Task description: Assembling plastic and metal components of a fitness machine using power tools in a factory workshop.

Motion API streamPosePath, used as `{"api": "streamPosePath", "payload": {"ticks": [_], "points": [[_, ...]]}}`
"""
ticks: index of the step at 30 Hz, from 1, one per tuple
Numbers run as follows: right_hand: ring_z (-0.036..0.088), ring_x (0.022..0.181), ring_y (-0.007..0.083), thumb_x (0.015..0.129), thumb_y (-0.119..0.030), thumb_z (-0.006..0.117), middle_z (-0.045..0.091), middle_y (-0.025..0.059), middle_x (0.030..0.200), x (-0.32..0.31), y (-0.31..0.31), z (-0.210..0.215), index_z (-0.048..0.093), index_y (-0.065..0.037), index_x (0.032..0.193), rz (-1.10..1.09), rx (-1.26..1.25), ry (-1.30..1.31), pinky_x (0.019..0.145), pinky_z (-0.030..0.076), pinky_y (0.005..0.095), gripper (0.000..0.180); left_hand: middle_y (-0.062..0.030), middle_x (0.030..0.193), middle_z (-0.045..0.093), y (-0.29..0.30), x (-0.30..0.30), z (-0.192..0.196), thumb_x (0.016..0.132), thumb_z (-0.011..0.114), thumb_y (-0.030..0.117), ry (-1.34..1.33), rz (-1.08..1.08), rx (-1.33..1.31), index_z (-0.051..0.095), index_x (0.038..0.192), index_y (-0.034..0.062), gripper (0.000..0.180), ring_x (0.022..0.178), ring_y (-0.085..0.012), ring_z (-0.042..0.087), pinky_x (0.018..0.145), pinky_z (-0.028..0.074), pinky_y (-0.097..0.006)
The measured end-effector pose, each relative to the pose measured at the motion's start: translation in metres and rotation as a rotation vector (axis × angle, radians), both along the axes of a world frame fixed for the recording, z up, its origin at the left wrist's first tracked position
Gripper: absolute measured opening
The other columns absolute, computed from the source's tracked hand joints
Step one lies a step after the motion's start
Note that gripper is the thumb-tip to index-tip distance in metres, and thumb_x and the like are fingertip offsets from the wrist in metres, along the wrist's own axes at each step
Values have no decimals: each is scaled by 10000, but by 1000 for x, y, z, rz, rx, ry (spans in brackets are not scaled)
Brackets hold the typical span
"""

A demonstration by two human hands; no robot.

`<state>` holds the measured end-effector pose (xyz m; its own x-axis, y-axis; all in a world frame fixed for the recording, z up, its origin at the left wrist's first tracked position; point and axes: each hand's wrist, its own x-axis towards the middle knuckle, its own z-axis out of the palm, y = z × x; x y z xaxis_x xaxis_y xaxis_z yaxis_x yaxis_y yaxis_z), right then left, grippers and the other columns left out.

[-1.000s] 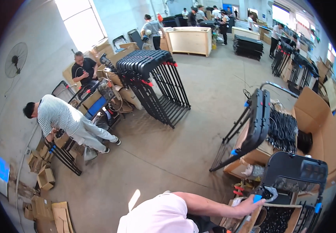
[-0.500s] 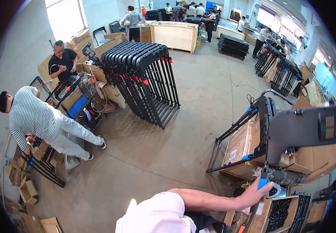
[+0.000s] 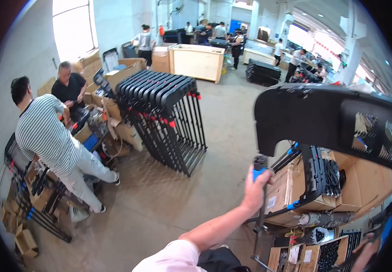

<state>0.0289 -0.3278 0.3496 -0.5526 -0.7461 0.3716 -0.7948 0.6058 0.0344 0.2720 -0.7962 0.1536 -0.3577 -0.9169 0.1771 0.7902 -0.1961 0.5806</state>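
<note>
My left hand (image 3: 254, 190) is wrapped round the blue-collared upper end of a black metal frame (image 3: 261, 213). A large, dark, curved console panel (image 3: 304, 113) is raised above this hand, spreading to the right. The panel's rectangular opening shows at its right end. Low at the right edge, my right hand (image 3: 363, 254) is smeared by motion beside the parts boxes, so its fingers cannot be read. Behind the frame, another black frame part with blue pieces (image 3: 314, 181) rests against a wooden crate (image 3: 280, 195).
An open cardboard box (image 3: 363, 181) stands at right, above a wrapped roll (image 3: 325, 219) and a bin of small black parts (image 3: 329, 254). A row of black folded frames (image 3: 159, 122) stands mid-left. Two people work by the left wall, one in a striped shirt (image 3: 48, 129).
My left hand has moved left and upward with the frame, and the panel has swung leftward. My right hand has appeared at lower right. The person in stripes has straightened up.
</note>
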Motion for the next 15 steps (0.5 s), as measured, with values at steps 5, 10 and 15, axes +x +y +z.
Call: {"api": "streamPosePath", "payload": {"ticks": [5, 10, 15], "points": [[615, 1262, 396, 1112, -535, 469, 673, 267, 1336, 36, -36, -91, 704, -42, 1337, -75, 177, -243, 1078, 449, 464, 591, -100, 1048, 737, -70, -15, -24, 981, 708, 139, -51, 142, -8, 642, 1144, 17, 214, 968, -195, 697, 947, 523, -342], [570, 1352, 299, 1078, -549, 559, 661, 178, 1395, 31, -89, -197, 619, -43, 1451, -278, 342, -1062, 1138, 416, 467, 631, -59, 1005, 712, -135, -55, -61, 894, 737, 64, -93, 65, -84, 681, 1089, 26, 207, 941, -180, 670, 953, 512, -337], [627, 804, 190, 927, -116, 799, 698, 61, 921, 27, -154, -323, 756, -62, 1095, 169, -613, -976, 750, 527, 345, 182, 22, 902, 647, -187, -118, -61, 858, 765, 57, -244, -100, -155, 697, 1008, 54, 165, 832, -88, 590, 876, 514, -283]]}}
